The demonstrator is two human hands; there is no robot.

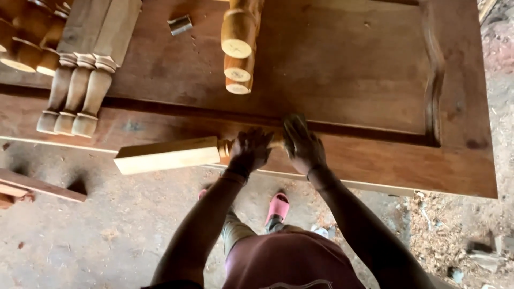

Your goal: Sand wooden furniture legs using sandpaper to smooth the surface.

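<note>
A turned wooden leg (166, 155) with a pale square end lies along the near edge of a brown wooden door panel (375, 80). My left hand (249, 150) grips its turned part, just right of the square section. My right hand (302, 143) lies over the same leg further right, fingers pressed down on it, possibly with a piece of sandpaper under the palm; I cannot tell for sure. The leg's right end is hidden under both hands.
Three turned legs (80, 85) lie at the panel's left, more rounded legs (27, 43) at the far left and three round ends (238, 48) at top centre. A small metal piece (180, 24) lies near them. Timber scraps (32, 187) sit on the dusty floor.
</note>
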